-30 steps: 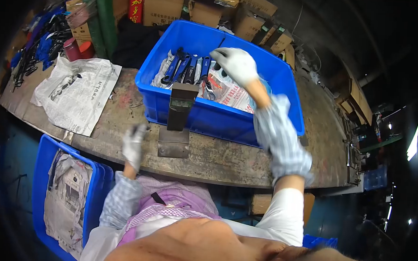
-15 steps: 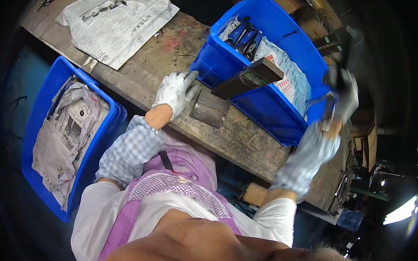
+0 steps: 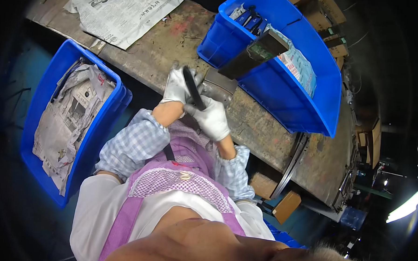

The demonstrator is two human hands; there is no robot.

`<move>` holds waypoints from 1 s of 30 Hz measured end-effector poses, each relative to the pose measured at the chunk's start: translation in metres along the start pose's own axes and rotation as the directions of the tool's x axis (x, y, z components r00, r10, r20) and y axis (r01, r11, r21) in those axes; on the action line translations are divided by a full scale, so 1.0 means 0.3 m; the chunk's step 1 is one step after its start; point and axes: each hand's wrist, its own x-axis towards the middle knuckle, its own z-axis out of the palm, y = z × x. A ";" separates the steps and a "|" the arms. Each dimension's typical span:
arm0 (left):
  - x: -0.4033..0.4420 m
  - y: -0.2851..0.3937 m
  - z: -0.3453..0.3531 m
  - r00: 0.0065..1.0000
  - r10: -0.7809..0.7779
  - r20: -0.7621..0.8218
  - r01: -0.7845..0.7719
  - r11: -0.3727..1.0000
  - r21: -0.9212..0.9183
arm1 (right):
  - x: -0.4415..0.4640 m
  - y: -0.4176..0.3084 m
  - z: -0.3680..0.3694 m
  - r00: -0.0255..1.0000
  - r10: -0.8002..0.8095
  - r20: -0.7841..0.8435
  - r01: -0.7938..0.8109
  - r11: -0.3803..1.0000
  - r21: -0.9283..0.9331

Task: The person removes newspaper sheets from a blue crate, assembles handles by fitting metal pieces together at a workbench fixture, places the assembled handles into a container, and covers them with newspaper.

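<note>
My right hand (image 3: 210, 120), in a white glove, is closed around the lower end of a dark, elongated tool (image 3: 192, 88) that points up and away. My left hand (image 3: 176, 84), also gloved, is right beside and partly behind the tool; whether its fingers grip it is hidden. Both hands are close together over the bench's front edge. Just beyond them, a metal block (image 3: 220, 83) carries a dark upright bar (image 3: 254, 55). Behind the bar, a blue bin (image 3: 289, 106) contains blue-handled tools (image 3: 251, 21) and printed paper (image 3: 301, 69).
Printed paper (image 3: 125, 15) lies on the workbench (image 3: 152, 48) at the upper left. Another blue bin (image 3: 89, 151), lined with crumpled paper, stands below at the left. Cardboard boxes (image 3: 333, 12) are behind the bench. Curved metal strips (image 3: 291, 164) jut past its right front edge.
My right hand has come from the right side of the bin to beside my left hand, bringing the dark tool. The view has shifted slightly.
</note>
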 end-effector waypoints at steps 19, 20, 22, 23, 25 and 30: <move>-0.015 0.015 -0.040 0.998 0.054 0.024 -0.057 0.988 0.145 | -0.028 0.060 0.059 0.989 -0.061 -0.136 0.061 0.998 -0.007; -0.028 0.006 -0.026 0.992 0.054 -0.118 -0.049 0.998 0.045 | -0.019 0.066 0.045 0.987 0.158 0.012 -0.156 0.953 0.258; -0.020 0.006 -0.047 0.998 0.032 -0.058 -0.032 0.999 0.006 | -0.016 0.076 0.058 0.993 0.117 -0.032 -0.110 0.980 0.168; -0.020 0.004 -0.047 0.999 0.022 -0.026 -0.022 1.000 -0.015 | -0.018 0.079 0.064 0.994 0.096 -0.053 -0.089 0.989 0.122; -0.016 -0.001 -0.052 0.999 -0.019 0.027 0.019 1.000 -0.016 | -0.041 0.047 0.071 0.992 0.071 -0.103 -0.063 0.995 0.078; -0.009 0.014 -0.054 0.993 -0.011 0.121 0.003 0.998 0.069 | -0.044 0.015 0.053 0.996 0.056 -0.072 -0.063 0.993 -0.098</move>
